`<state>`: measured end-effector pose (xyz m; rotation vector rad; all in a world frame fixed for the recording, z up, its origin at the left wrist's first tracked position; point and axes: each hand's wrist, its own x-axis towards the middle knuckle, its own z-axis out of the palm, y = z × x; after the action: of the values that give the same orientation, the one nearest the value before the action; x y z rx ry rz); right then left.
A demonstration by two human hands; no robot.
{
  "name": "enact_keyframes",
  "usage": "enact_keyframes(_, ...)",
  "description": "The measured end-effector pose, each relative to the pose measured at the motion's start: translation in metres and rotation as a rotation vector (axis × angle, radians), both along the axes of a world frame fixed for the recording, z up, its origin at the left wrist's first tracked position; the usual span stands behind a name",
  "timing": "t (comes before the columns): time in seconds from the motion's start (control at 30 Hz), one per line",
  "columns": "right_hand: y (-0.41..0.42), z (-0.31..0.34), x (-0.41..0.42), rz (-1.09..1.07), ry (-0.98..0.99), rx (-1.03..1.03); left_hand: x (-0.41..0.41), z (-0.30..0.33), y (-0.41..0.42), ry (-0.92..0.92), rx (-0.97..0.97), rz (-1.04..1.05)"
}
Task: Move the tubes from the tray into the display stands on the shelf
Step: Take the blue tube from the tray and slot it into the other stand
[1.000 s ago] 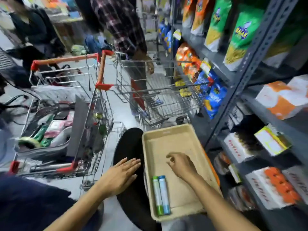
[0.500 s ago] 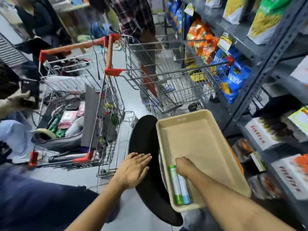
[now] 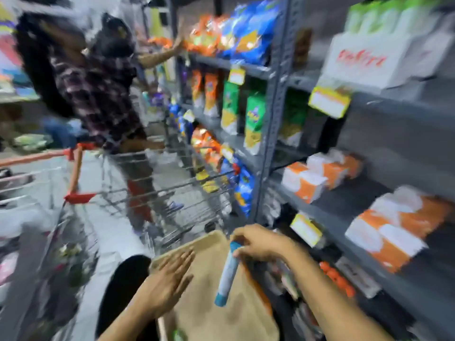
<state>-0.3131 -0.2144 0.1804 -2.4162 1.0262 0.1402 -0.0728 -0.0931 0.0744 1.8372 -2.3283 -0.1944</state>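
We hold the blue tube (image 3: 227, 273) by its upper end in our right hand (image 3: 259, 243), fingers pinched closed around it near the cap; the tube hangs clear above the tan tray (image 3: 209, 244), its long axis close to upright and leaning a little, the lower blue end pointing down and toward us; our left hand (image 3: 167, 283) lies flat and open-fingered on the tray's left rim, holding nothing, seemingly steadying it. The picture is badly smeared by head motion, so we cannot say whether a second tube remains in the tray; a green smudge at the bottom edge may be one.

The relation that matters: the shelf (image 3: 369, 217) stands to our right and ahead, and the gripping hand is the one nearer it; the left hand is across the tray, well apart from the shelving. The white-and-orange boxes (image 3: 389, 230) sit on the shelf level beside our right forearm; which of them is the open display stand we cannot tell. We judge that the coming move is a swing rightward and up, keeping the tube roughly upright so its free lower end enters the stand first.
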Motion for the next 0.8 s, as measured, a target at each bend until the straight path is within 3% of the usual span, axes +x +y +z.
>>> enact_keyframes(0.1, 0.010, 0.106, -0.072, -0.090, -0.121, -0.209, -0.066, 0.069, -0.076, 0.167, -0.142, -0.164)
enact_keyframes(0.23, 0.053, 0.234, -0.156, -0.248, -0.188, -0.495, -0.181, 0.171, -0.142, 0.218, -0.344, -0.449)
enact_keyframes(0.43, 0.099, 0.355, -0.244, -0.577, -0.314, -0.723, -0.341, 0.277, -0.174, 0.270, -0.608, -0.767)
enact_keyframes(0.67, 0.111, 0.439, -0.325, -0.819, -0.275, -0.945, -0.426, 0.333, -0.216, 0.289, -0.495, -0.710)
enact_keyframes(0.8, 0.107, 0.466, -0.359, -0.944, -0.222, -0.850, -0.434, 0.329, -0.234, 0.166, -0.367, -0.586)
